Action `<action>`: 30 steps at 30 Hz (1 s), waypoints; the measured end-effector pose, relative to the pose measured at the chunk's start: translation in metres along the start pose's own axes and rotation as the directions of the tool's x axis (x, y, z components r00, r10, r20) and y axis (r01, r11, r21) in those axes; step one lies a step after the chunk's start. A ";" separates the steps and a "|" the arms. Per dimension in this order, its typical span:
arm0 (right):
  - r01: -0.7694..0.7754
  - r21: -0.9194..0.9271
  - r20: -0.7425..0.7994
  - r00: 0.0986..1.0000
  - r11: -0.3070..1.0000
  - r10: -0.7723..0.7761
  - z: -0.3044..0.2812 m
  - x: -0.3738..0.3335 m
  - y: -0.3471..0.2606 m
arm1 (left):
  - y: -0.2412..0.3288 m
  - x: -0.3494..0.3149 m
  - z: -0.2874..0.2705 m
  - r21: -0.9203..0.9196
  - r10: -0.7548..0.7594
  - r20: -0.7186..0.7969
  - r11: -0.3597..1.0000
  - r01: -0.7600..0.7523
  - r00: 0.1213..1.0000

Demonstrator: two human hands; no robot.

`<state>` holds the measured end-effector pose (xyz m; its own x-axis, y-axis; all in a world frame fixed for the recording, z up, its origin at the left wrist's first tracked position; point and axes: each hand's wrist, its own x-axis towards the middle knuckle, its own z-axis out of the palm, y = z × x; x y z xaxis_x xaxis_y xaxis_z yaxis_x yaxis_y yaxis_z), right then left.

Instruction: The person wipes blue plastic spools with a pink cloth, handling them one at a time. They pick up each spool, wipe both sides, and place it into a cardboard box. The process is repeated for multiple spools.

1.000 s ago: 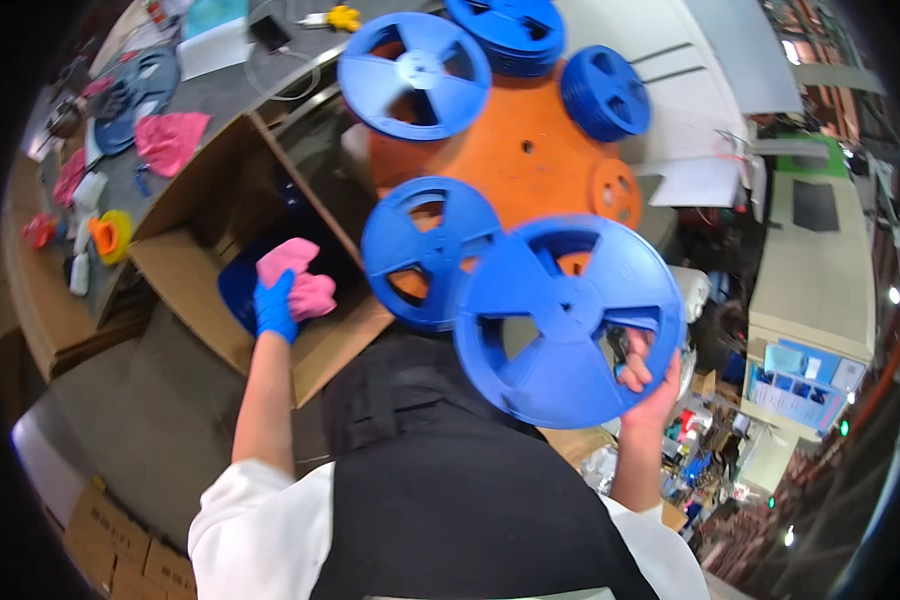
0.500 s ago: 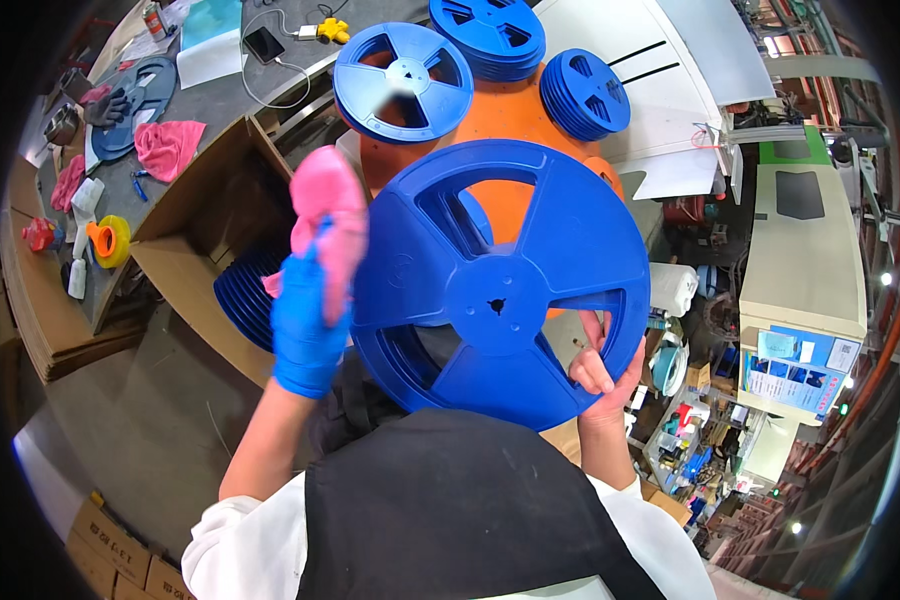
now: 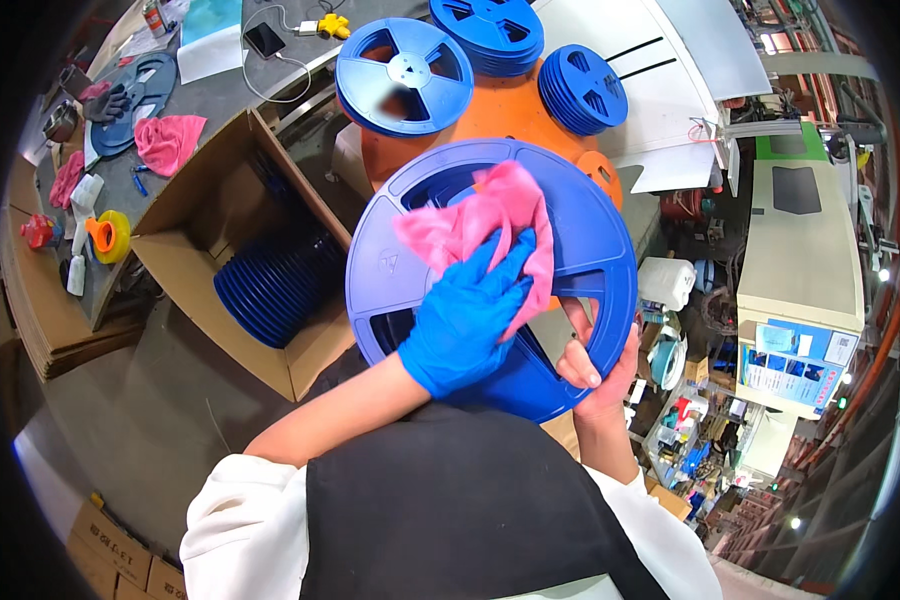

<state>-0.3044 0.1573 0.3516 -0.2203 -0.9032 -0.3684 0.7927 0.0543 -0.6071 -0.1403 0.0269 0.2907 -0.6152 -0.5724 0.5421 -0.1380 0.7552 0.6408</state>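
A large blue plastic reel (image 3: 590,220) with open windows is held up in front of my body. My left hand (image 3: 470,325), in a blue glove, presses a pink cloth (image 3: 500,220) against the reel's face and covers its hub. The glove's fingers are bent over the cloth. My bare right hand (image 3: 600,375) grips the reel's rim at the lower right, with fingers showing through a window.
An open cardboard box (image 3: 185,215) at the left holds a row of blue reels (image 3: 270,290). Beyond my reel, an orange surface (image 3: 510,105) bears blue reel stacks (image 3: 410,75). A grey table (image 3: 220,95) carries a phone (image 3: 264,40), a pink rag (image 3: 168,142) and a yellow bottle (image 3: 115,238).
My left hand has swung right with the pink cloth, from beside the reel onto its face. The reel has shifted slightly left, still in my right hand.
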 end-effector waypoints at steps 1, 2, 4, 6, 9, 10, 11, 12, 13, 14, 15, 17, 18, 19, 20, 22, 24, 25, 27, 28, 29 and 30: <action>-0.008 -0.020 -0.011 1.000 1.000 0.007 0.001 -0.001 0.001 | -0.006 -0.007 0.005 -0.025 -0.110 0.031 0.994 0.111 0.993; -0.001 -0.024 -0.042 0.999 1.000 0.000 0.000 -0.002 0.001 | -0.020 -0.014 0.008 -0.044 -0.210 0.061 0.976 0.213 0.976; 0.007 -0.031 -0.104 0.994 0.999 -0.010 -0.005 -0.006 0.004 | -0.045 -0.015 0.002 -0.156 -0.428 0.098 0.885 0.438 0.899; 0.002 0.008 -0.070 0.998 1.000 -0.002 -0.006 -0.001 0.000 | -0.048 -0.035 0.005 -0.058 -0.276 0.048 0.959 0.278 0.960; -0.001 0.054 -0.054 0.999 0.999 0.003 -0.013 0.001 0.005 | -0.002 -0.036 0.008 -0.077 -0.064 0.060 0.995 0.069 0.996; 0.001 0.043 -0.075 0.997 0.999 0.003 -0.014 -0.001 0.007 | -0.005 -0.040 0.009 -0.120 -0.058 0.121 0.990 0.073 0.991; 0.003 0.029 -0.094 0.996 1.000 -0.001 -0.014 -0.002 0.007 | -0.012 -0.044 0.008 -0.163 -0.048 0.177 0.984 0.077 0.983; 0.013 0.016 -0.083 0.996 1.000 -0.012 -0.014 -0.004 0.007 | -0.021 -0.050 0.008 -0.117 -0.209 0.246 0.963 0.243 0.946; 0.010 0.042 -0.075 0.997 0.999 -0.007 -0.015 -0.007 0.007 | -0.033 -0.057 0.003 -0.056 -0.366 0.308 0.915 0.400 0.878; 0.010 0.069 -0.062 0.998 0.998 -0.006 -0.017 -0.008 0.005 | -0.049 -0.064 -0.008 -0.032 -0.383 0.306 0.911 0.412 0.872; 0.010 0.096 -0.049 0.999 0.995 -0.005 -0.020 -0.009 0.004 | -0.048 -0.077 -0.005 -0.033 -0.390 0.209 0.914 0.405 0.897; -0.002 0.155 -0.052 0.999 0.988 0.011 -0.029 -0.010 0.006 | -0.025 -0.072 -0.006 -0.056 -0.216 0.288 0.969 0.241 0.933; -0.008 0.175 -0.062 0.998 0.984 0.019 -0.032 -0.009 0.007 | -0.008 -0.073 0.003 -0.118 -0.132 0.353 0.976 0.184 0.926; -0.009 0.194 -0.059 0.998 0.981 0.021 -0.035 -0.007 0.006 | -0.003 -0.069 0.008 -0.115 0.170 0.151 0.981 -0.153 0.974; 0.018 0.147 -0.058 0.998 0.989 -0.009 -0.042 -0.010 0.007 | -0.006 -0.070 0.007 -0.076 0.023 0.186 0.997 -0.009 0.982; 0.026 0.148 -0.074 0.997 0.989 -0.015 -0.045 -0.014 0.008 | -0.029 -0.076 0.001 0.014 -0.266 0.241 0.963 0.271 0.933; 0.057 0.173 -0.076 0.996 0.983 -0.045 -0.044 -0.020 0.008 | -0.064 -0.090 -0.022 0.254 -0.353 0.201 0.920 0.299 0.914; 0.055 0.207 -0.037 0.998 0.977 -0.049 -0.045 -0.017 0.006 | -0.068 -0.095 -0.047 0.200 -0.512 0.270 0.858 0.472 0.816; 0.120 0.262 -0.011 0.993 0.958 -0.121 -0.052 -0.027 0.005 | -0.090 -0.122 -0.058 -0.121 -0.651 0.196 0.726 0.677 0.733; 0.121 0.293 0.039 0.990 0.948 -0.139 -0.054 -0.026 0.004 | -0.102 -0.160 -0.055 -0.447 -0.768 0.027 0.563 0.695 0.640; 0.131 0.291 0.075 0.984 0.948 -0.159 -0.055 -0.025 0.003 | -0.102 -0.168 -0.062 -0.391 -0.783 -0.021 0.579 0.715 0.622; 0.137 0.292 0.108 0.979 0.947 -0.175 -0.055 -0.024 0.002 | -0.095 -0.177 -0.068 -0.432 -0.830 0.007 0.500 0.751 0.557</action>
<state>-0.3285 0.2028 0.3206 -0.2929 -0.9394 -0.1780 0.8860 -0.1966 -0.4200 0.0345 0.0344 0.1713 -0.2333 -0.9439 -0.2338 -0.1959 -0.1899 0.9621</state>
